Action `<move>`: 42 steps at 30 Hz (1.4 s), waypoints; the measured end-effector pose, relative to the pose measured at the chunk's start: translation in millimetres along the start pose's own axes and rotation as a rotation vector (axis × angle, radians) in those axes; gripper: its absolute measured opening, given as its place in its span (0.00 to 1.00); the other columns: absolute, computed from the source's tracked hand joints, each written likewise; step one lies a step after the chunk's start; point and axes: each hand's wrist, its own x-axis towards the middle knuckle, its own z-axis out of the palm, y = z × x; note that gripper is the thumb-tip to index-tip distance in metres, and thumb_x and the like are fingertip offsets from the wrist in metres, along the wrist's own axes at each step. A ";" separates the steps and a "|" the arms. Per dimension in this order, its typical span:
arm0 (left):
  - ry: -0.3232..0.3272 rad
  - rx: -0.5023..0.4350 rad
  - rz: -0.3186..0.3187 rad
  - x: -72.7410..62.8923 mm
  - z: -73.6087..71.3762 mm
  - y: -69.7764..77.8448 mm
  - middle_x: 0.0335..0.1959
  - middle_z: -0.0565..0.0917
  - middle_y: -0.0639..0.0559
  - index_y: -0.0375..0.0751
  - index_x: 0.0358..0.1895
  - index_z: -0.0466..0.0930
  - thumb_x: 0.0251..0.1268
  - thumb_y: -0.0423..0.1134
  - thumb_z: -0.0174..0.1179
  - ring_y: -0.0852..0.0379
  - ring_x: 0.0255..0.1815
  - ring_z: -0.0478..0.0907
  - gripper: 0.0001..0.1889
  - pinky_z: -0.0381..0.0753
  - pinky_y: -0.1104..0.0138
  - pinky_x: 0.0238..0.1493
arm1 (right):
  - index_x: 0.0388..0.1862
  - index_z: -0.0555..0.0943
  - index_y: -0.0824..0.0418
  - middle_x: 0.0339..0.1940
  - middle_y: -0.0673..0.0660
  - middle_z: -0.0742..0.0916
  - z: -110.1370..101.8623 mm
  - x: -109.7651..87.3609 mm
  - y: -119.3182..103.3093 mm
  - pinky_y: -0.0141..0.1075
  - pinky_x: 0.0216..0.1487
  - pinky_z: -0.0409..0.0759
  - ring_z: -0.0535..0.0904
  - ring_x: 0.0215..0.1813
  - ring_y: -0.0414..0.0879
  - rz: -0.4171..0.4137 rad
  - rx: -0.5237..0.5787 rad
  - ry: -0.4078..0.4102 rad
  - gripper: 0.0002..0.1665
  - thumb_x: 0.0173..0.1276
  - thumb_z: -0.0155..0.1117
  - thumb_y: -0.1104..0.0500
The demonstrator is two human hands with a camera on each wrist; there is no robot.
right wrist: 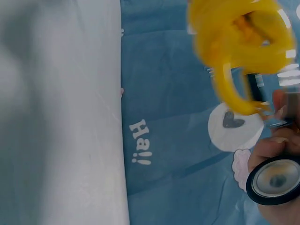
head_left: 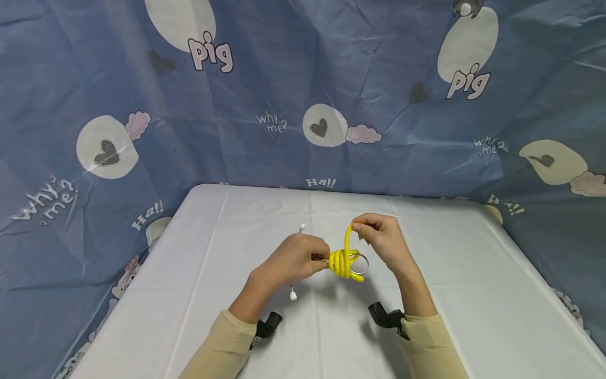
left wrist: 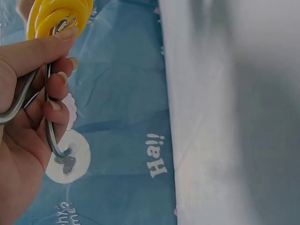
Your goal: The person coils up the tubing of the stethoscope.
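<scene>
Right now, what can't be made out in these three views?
Middle of the white-tipped metal piece: head view, behind the left hand.
Top of the coiled yellow cord: left wrist view, cut off by the top edge.
Cord's fine detail: right wrist view, blurred.
Dark-rimmed disc, what it belongs to: right wrist view, cut off by the right edge.

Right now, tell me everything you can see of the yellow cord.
The cord is bright yellow, smooth and glossy, perhaps plastic or rubber. It winds in several snug loops around a metal piece, between the left hand and a metal ring. One stretch rises to the right hand, which pinches it; a short loose end points rightward below. It is held above the table. Whether the left thumb touches it is unclear.
</scene>
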 end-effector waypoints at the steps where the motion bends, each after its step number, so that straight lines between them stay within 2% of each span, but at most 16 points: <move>1: 0.005 -0.007 0.008 -0.2 -0.9 1.6 0.22 0.77 0.68 0.55 0.25 0.82 0.57 0.37 0.72 0.70 0.23 0.69 0.09 0.71 0.75 0.28 | 0.37 0.85 0.69 0.20 0.51 0.79 0.0 0.6 0.9 0.31 0.23 0.68 0.67 0.21 0.40 0.008 -0.002 0.004 0.09 0.71 0.63 0.62; 6: 0.021 -0.094 0.042 -1.3 -8.5 7.5 0.25 0.80 0.66 0.53 0.29 0.84 0.58 0.35 0.71 0.69 0.24 0.69 0.07 0.72 0.76 0.29 | 0.37 0.85 0.70 0.19 0.50 0.78 0.0 3.6 5.3 0.30 0.20 0.63 0.63 0.18 0.38 0.038 0.004 0.017 0.10 0.71 0.63 0.62; 9: 0.012 -0.152 0.059 -1.8 -11.1 8.1 0.28 0.83 0.65 0.51 0.32 0.86 0.60 0.34 0.69 0.69 0.25 0.70 0.05 0.73 0.76 0.30 | 0.37 0.85 0.70 0.19 0.51 0.79 1.2 5.0 8.2 0.30 0.20 0.65 0.65 0.19 0.38 0.044 0.009 0.014 0.11 0.72 0.62 0.62; 14: 0.033 -0.187 0.056 -2.5 -11.9 5.9 0.28 0.83 0.64 0.50 0.32 0.86 0.61 0.34 0.69 0.68 0.25 0.71 0.05 0.75 0.75 0.30 | 0.38 0.85 0.71 0.19 0.50 0.79 3.9 7.3 15.7 0.32 0.22 0.68 0.68 0.20 0.39 0.061 0.007 0.007 0.12 0.72 0.63 0.61; 22: 0.073 -0.255 0.063 -3.3 -12.4 4.7 0.29 0.84 0.61 0.47 0.33 0.87 0.60 0.31 0.68 0.69 0.26 0.74 0.05 0.77 0.74 0.31 | 0.37 0.85 0.70 0.16 0.50 0.75 2.0 5.4 21.4 0.30 0.21 0.66 0.66 0.19 0.40 0.086 0.029 0.021 0.12 0.71 0.63 0.60; 27: 0.090 -0.310 0.070 -3.2 -12.4 5.0 0.29 0.85 0.61 0.48 0.34 0.87 0.60 0.32 0.68 0.69 0.26 0.75 0.05 0.79 0.74 0.31 | 0.38 0.85 0.71 0.17 0.49 0.76 1.4 4.9 21.5 0.30 0.22 0.66 0.65 0.18 0.39 0.091 0.039 -0.028 0.14 0.72 0.63 0.58; 30: 0.129 -0.336 0.038 -3.5 -13.6 5.3 0.30 0.85 0.61 0.50 0.33 0.87 0.60 0.32 0.68 0.68 0.27 0.77 0.06 0.80 0.73 0.32 | 0.40 0.85 0.70 0.21 0.48 0.82 2.1 4.7 21.3 0.31 0.23 0.69 0.66 0.19 0.39 0.113 0.048 -0.051 0.13 0.72 0.62 0.60; 34: 0.203 -0.360 -0.042 -4.0 -15.9 5.2 0.30 0.85 0.62 0.52 0.32 0.87 0.60 0.33 0.69 0.66 0.26 0.77 0.07 0.81 0.71 0.31 | 0.45 0.82 0.70 0.24 0.48 0.85 3.6 4.1 20.6 0.30 0.21 0.72 0.72 0.20 0.39 0.142 0.078 -0.081 0.10 0.72 0.60 0.64; 38: 0.292 -0.331 -0.123 -3.3 -17.0 4.1 0.29 0.85 0.62 0.51 0.32 0.88 0.59 0.34 0.69 0.65 0.25 0.77 0.05 0.80 0.70 0.29 | 0.45 0.74 0.69 0.22 0.54 0.83 7.2 4.4 18.7 0.32 0.19 0.75 0.75 0.19 0.41 0.143 0.144 -0.149 0.07 0.72 0.60 0.66; 42: 0.385 -0.285 -0.198 -2.1 -17.1 1.2 0.27 0.86 0.61 0.49 0.30 0.88 0.58 0.37 0.71 0.66 0.25 0.78 0.03 0.81 0.70 0.30 | 0.42 0.69 0.65 0.23 0.61 0.84 13.7 4.0 15.6 0.38 0.23 0.80 0.78 0.17 0.47 0.115 0.202 -0.242 0.07 0.71 0.58 0.68</move>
